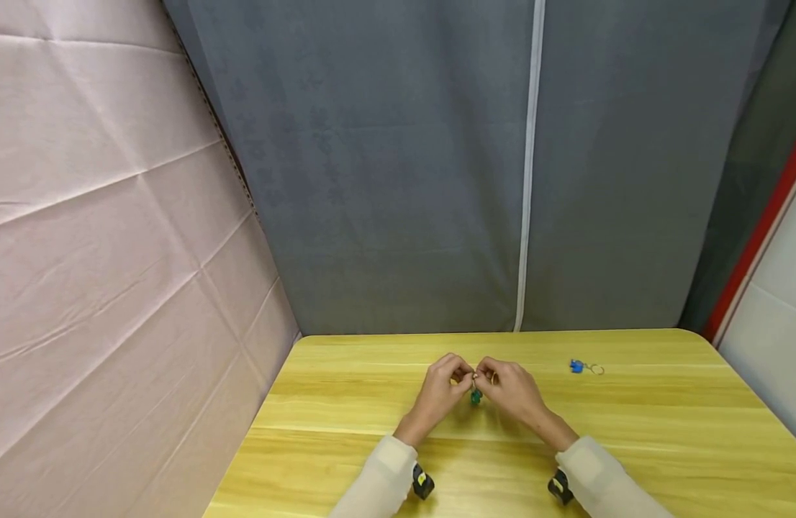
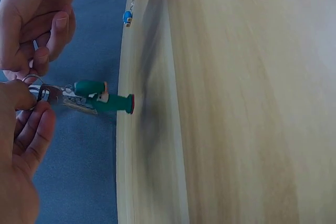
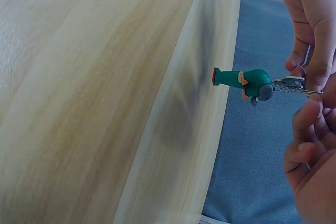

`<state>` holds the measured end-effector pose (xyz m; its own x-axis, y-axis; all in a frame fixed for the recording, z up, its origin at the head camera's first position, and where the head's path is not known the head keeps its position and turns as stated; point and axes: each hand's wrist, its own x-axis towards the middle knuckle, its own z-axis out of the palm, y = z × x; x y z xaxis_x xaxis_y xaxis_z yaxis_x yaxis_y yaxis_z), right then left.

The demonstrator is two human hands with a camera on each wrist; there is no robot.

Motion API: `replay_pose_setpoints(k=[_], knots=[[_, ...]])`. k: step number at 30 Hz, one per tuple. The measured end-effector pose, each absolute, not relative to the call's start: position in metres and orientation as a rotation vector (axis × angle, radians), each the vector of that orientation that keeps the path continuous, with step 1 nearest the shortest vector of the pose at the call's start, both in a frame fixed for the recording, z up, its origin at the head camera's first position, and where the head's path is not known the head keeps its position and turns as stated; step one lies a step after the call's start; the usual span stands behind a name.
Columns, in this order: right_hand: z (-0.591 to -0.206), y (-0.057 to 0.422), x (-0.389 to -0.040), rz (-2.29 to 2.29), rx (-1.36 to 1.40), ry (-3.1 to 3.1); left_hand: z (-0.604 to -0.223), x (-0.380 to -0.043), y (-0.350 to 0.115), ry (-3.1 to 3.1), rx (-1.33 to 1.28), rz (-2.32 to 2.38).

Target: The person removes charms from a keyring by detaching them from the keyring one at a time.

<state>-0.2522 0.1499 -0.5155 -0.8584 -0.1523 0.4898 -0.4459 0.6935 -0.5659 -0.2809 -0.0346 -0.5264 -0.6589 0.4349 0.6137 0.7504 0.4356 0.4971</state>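
Note:
A keychain with a small green figure [image 1: 476, 397] hangs between my two hands above the table. My left hand [image 1: 437, 392] pinches its metal ring end; in the left wrist view, thumb and fingers close around the ring [image 2: 34, 78]. From the other side my right hand [image 1: 514, 392] pinches the same ring, fingertips almost meeting the left ones. Below the ring dangle a short chain and flat silver metal pieces [image 2: 79, 103], partly hidden by the figure and fingers. The right wrist view shows the figure's grey head [image 3: 266, 92] and red base [image 3: 215, 76].
A blue figure keychain [image 1: 576, 366] with its ring [image 1: 597, 369] lies toward the back right of the wooden table [image 1: 346, 403]. Behind the table hangs a grey curtain [image 1: 398, 180]; a pale cloth wall [image 1: 113, 216] stands at the left.

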Motion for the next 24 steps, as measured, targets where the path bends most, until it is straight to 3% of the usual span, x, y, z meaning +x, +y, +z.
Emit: replay_pose_setpoints(k=[24], knots=[[-0.5223, 0.1501, -0.2533, 0.970, 0.405, -2.482, -0.5273, -0.2828, -0.0359, -2.329, -1.034, -1.096]])
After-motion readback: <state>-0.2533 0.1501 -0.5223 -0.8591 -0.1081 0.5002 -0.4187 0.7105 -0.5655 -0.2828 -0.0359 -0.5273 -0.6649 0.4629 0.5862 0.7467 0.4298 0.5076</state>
